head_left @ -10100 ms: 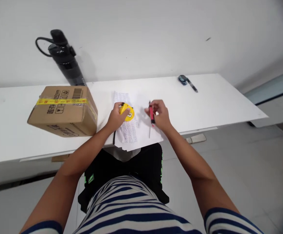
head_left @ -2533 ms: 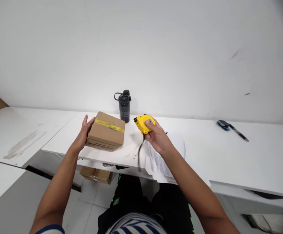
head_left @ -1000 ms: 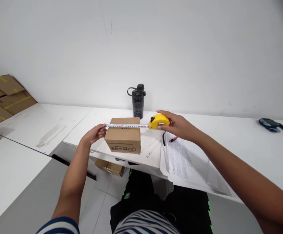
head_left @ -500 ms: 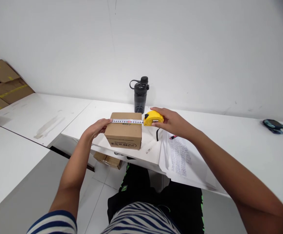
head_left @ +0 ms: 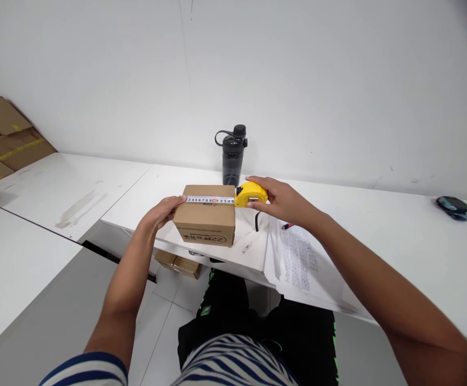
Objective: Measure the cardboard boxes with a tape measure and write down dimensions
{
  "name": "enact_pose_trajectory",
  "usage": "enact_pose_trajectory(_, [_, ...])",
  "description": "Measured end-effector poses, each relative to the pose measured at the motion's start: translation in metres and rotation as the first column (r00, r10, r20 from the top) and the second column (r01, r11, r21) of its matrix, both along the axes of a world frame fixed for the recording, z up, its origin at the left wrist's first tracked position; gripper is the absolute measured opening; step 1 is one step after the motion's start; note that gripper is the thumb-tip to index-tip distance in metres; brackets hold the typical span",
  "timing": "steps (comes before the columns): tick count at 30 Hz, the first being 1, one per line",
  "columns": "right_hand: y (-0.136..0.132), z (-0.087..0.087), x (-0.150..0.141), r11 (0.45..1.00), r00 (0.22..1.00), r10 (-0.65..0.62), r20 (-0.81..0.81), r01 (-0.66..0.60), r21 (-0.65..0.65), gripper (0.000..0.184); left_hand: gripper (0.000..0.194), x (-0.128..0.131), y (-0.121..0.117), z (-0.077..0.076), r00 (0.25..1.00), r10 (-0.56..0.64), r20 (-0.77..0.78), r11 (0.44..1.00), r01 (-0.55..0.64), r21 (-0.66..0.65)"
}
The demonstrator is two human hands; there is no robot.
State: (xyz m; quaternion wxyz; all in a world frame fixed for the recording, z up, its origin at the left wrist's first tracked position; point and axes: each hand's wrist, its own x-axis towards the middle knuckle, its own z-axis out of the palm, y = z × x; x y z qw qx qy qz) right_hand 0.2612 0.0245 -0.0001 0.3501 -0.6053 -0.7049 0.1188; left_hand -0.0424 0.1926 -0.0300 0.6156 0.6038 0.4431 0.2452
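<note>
A small cardboard box [head_left: 206,224] stands near the front edge of the white table [head_left: 378,236]. A yellow tape measure [head_left: 250,194] rests at the box's top right corner, gripped by my right hand [head_left: 278,201]. Its white blade [head_left: 210,200] stretches left across the box top. My left hand [head_left: 162,210] pinches the blade's end at the box's left edge.
A black water bottle [head_left: 232,156] stands behind the box by the wall. Printed papers [head_left: 300,257] with a red pen [head_left: 286,225] lie to the right. A dark blue object [head_left: 454,206] sits far right. Stacked cardboard boxes [head_left: 0,139] fill the far left; another box [head_left: 177,264] lies under the table.
The tape measure body slid left towards the box's right corner and the exposed blade shortened. My left hand settled the blade end against the box's left edge.
</note>
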Motion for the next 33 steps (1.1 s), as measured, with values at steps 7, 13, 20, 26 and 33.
enact_pose_trajectory(7, [-0.004, -0.003, -0.003, 1.000, 1.000, -0.024, -0.019, 0.024, 0.018, 0.059, 0.055, 0.005, 0.006, -0.008, 0.998, 0.040, 0.043, 0.997, -0.037, -0.073])
enact_pose_trajectory(13, [0.001, 0.003, 0.003, 1.000, 1.000, 0.008, 0.013, -0.008, 0.021, 0.060, 0.057, 0.006, 0.010, -0.013, 0.996, 0.060, 0.063, 0.996, -0.056, -0.069])
enact_pose_trajectory(20, [0.003, -0.003, 0.006, 0.999, 0.997, 0.019, -0.080, -0.016, 0.037, 0.062, 0.056, 0.009, 0.005, -0.012, 0.996, 0.067, 0.065, 0.996, -0.062, -0.071])
enact_pose_trajectory(26, [0.002, -0.007, 0.002, 0.998, 0.993, 0.029, -0.116, -0.022, 0.062, 0.065, 0.054, 0.010, 0.003, -0.011, 0.993, 0.106, 0.051, 0.994, -0.104, -0.039])
enact_pose_trajectory(33, [-0.007, -0.038, 0.085, 0.938, 0.927, -0.346, 0.145, 0.344, 0.041, 0.059, 0.047, 0.021, -0.003, -0.002, 0.975, 0.223, -0.002, 0.975, -0.223, 0.024])
